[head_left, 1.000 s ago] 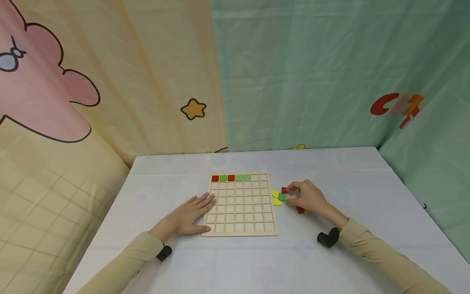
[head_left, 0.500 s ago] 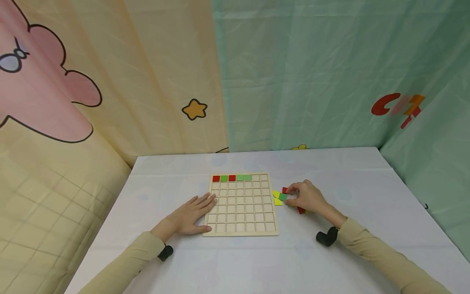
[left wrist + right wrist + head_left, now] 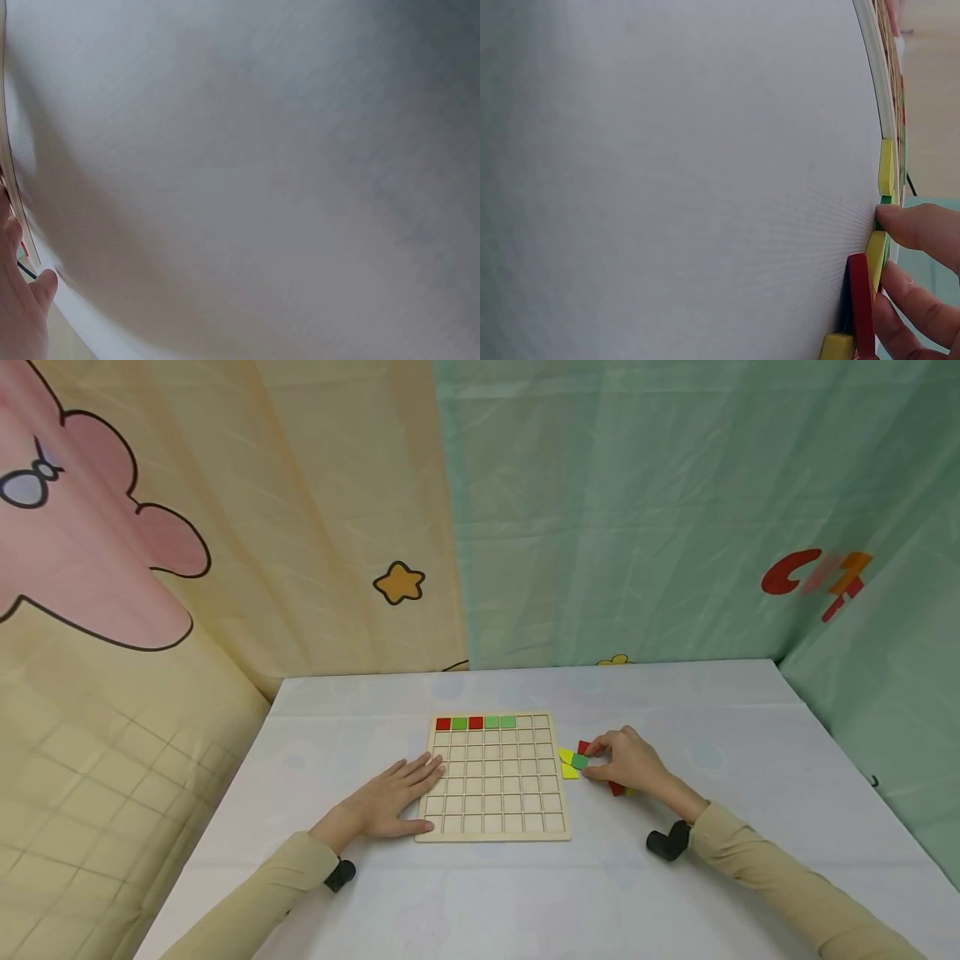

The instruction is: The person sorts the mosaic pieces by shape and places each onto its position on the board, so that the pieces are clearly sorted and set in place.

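Observation:
A square wooden grid board point(image 3: 493, 837) lies on the white table. Its far row carries red tiles point(image 3: 443, 724) and green tiles point(image 3: 500, 722). My left hand point(image 3: 386, 802) rests flat with spread fingers on the board's left edge. Right of the board, my right hand point(image 3: 630, 763) reaches down among loose tiles, thumb and fingers bent and apart. Near its fingertips are a loose green tile point(image 3: 580, 762), a loose red tile point(image 3: 583, 747) and yellow tiles point(image 3: 570, 772). In the right wrist view the thumb touches a green edge beside a yellow tile point(image 3: 876, 259); any grip is unclear.
Another red tile point(image 3: 616, 788) lies partly under my right hand. In the right wrist view, a red tile point(image 3: 861, 300) leans on edge beside a yellow one point(image 3: 836, 347). Printed curtains point(image 3: 600, 527) hang behind the table's far edge.
The head view has shifted slightly, so everything appears a little further right. Both hands and the tiles stay essentially where they were.

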Tool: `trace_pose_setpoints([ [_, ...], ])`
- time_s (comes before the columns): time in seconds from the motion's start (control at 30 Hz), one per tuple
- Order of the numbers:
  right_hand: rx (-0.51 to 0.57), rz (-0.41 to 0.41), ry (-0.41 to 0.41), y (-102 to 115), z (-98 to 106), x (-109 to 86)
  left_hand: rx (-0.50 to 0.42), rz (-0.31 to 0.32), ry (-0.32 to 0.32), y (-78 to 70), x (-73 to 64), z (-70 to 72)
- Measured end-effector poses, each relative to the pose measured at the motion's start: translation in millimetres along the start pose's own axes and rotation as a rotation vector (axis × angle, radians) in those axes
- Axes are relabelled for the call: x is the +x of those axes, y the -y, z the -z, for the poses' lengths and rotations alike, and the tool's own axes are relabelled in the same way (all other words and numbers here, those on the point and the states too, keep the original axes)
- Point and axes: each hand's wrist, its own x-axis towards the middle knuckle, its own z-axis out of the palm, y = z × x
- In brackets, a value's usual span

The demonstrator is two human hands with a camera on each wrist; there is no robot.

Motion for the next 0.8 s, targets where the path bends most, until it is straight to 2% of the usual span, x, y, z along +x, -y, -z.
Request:
trace_pose_setpoints([
  [0.3,0.009,0.029,-0.012,-1.5,1.1,-1.0,0.006,-0.023,-0.033,0.6,0.5,-1.1],
  [0.6,-0.001,0.009,-0.020,-4.8,1.2,-2.9,-0.008,0.006,0.019,0.2,6.3,-1.1],
  [0.8,0.004,-0.005,-0.012,-2.4,1.5,1.2,-0.004,-0.006,-0.017,3.6,3.7,-4.6],
])
